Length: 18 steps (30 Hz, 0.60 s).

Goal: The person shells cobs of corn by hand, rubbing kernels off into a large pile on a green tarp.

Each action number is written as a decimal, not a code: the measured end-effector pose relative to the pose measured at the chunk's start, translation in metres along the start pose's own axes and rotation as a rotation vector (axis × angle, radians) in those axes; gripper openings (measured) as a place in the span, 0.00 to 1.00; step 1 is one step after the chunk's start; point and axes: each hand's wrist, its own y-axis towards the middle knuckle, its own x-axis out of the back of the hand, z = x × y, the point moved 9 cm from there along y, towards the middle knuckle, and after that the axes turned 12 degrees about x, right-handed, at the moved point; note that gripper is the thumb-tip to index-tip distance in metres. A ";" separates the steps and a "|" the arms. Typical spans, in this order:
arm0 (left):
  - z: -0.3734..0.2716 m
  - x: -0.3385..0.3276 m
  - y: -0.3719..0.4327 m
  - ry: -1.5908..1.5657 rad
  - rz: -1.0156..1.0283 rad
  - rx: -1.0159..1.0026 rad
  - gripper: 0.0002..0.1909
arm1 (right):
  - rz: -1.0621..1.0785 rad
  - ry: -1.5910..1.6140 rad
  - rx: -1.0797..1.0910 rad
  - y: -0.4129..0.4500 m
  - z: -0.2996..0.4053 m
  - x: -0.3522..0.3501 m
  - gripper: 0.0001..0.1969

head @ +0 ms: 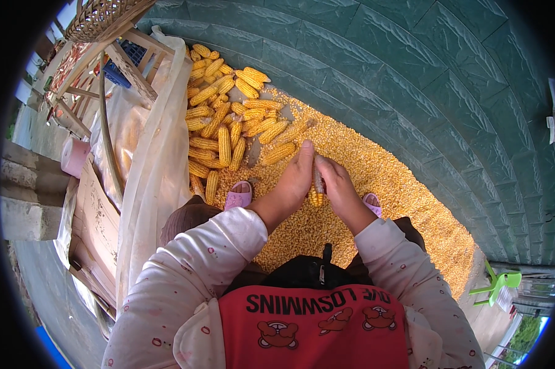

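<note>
Both my hands close around one partly shelled corn cob (318, 184). A bare pale strip runs down its side, and yellow kernels remain at the end nearer me. My left hand (292, 184) grips it from the left, thumb pointing away from me. My right hand (339, 187) holds the other side, its fingertips near my left thumb. The far end of the cob is hidden by my hands. Beneath them spreads a broad layer of loose corn kernels (379, 240). Several unshelled corn ears (224, 145) lie heaped beyond my left foot.
A translucent plastic sheet (143, 152) borders the corn at left, near a wooden frame (132, 69) and a woven basket (100, 20). A green tiled wall (397, 97) curves along the far and right side. A small green chair (501, 283) stands at far right.
</note>
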 end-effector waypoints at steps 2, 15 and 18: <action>-0.007 -0.002 -0.004 0.062 -0.007 -0.025 0.32 | -0.042 0.042 0.034 0.001 -0.001 0.003 0.19; -0.015 -0.006 -0.009 0.145 0.025 -0.081 0.29 | 0.022 0.025 0.002 0.001 0.002 -0.002 0.19; -0.013 -0.005 -0.007 0.137 0.018 -0.084 0.29 | 0.029 0.033 0.030 0.001 0.006 -0.003 0.18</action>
